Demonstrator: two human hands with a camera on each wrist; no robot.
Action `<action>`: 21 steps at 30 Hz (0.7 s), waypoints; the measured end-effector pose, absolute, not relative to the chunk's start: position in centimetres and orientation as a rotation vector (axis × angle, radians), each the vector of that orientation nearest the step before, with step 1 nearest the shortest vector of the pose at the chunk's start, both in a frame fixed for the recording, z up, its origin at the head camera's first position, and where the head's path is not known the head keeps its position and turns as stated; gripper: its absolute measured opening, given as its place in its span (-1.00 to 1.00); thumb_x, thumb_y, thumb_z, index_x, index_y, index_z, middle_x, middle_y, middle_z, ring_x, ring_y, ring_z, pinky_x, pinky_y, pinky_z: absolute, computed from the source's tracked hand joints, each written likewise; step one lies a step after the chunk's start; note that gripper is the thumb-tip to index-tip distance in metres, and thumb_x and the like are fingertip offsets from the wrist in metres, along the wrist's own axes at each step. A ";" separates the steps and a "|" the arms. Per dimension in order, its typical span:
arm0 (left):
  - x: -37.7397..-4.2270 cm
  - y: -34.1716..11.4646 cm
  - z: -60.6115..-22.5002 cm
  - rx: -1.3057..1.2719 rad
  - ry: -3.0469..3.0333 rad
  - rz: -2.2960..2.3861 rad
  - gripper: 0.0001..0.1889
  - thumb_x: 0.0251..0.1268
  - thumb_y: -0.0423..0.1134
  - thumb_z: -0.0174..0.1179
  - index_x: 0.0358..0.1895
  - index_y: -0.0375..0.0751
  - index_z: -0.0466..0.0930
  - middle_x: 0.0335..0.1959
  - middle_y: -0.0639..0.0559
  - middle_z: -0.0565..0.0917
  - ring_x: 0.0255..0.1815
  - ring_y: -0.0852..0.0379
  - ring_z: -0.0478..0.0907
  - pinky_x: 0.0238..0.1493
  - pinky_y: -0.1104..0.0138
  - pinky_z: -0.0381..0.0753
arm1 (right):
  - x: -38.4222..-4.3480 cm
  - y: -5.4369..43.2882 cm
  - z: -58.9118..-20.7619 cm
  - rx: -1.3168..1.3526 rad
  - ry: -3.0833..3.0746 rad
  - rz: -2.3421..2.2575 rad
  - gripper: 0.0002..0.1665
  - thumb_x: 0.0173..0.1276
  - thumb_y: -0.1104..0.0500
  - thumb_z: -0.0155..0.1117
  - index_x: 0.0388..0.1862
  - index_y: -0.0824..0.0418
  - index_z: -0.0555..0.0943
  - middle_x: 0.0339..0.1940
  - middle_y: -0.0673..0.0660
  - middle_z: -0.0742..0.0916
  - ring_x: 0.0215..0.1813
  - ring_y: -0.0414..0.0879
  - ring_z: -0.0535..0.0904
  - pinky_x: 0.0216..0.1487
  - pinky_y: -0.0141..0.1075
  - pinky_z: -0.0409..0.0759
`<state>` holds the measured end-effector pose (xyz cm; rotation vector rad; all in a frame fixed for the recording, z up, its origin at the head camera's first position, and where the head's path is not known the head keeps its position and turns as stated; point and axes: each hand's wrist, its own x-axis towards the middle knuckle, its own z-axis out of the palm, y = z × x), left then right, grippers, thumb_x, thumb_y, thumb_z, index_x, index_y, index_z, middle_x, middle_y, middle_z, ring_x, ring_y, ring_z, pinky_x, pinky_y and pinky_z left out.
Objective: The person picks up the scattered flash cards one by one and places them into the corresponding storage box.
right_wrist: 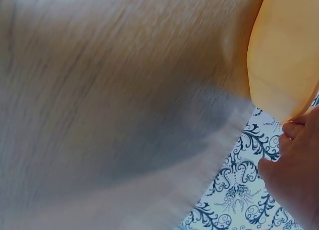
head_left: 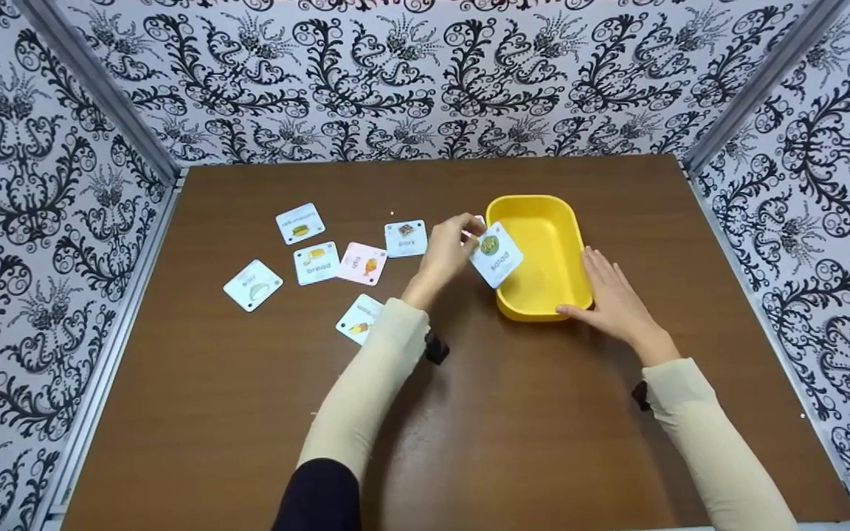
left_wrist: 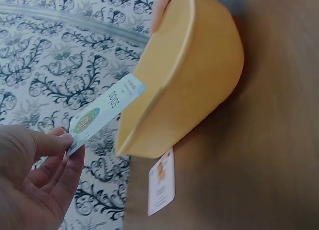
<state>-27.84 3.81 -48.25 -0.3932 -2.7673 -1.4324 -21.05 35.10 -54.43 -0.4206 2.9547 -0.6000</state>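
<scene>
Between thumb and fingers, my left hand [head_left: 446, 254] pinches a white card [head_left: 496, 255] reading "salad". The card slants over the left rim of a yellow plastic bin [head_left: 537, 301], and its lower corner overlaps the bin in the left wrist view. My right hand [head_left: 617, 306] touches the bin's right side with fairly straight fingers, its thumb at the near right corner. The bin's visible floor is bare. Beside its left wall lies another card [left_wrist: 162, 184], mostly hidden behind my left hand in the head view.
Left of the bin, several picture cards lie on the brown table [head_left: 543, 442]: a pork card [head_left: 406, 238], a pink fish card [head_left: 362, 263], a bread card [head_left: 316, 262] and others. One card [head_left: 360, 318] is partly under my left forearm. Patterned walls [head_left: 425, 81] enclose the back and sides.
</scene>
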 end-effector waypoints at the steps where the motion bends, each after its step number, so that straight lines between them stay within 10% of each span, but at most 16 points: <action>1: -27.8 4.1 -48.6 -0.383 -2.776 -1.423 -0.81 0.32 -0.48 0.19 -0.08 -0.20 0.68 -0.08 -0.05 0.75 -0.07 0.06 0.67 0.03 0.33 0.64 | -21.0 35.1 -54.5 -0.424 2.950 -0.602 0.38 0.22 -0.46 0.24 0.64 0.23 -0.24 0.68 0.26 -0.05 0.68 0.20 -0.18 0.64 0.14 -0.22; 21: -26.1 7.2 -50.3 -0.528 -2.976 -1.280 -0.74 0.38 -0.45 0.11 0.04 -0.19 0.65 0.04 -0.04 0.73 0.12 0.08 0.64 0.19 0.30 0.58 | -21.1 35.1 -54.3 -0.367 2.909 -0.638 0.39 0.22 -0.44 0.25 0.64 0.20 -0.28 0.68 0.27 -0.08 0.68 0.19 -0.22 0.64 0.13 -0.19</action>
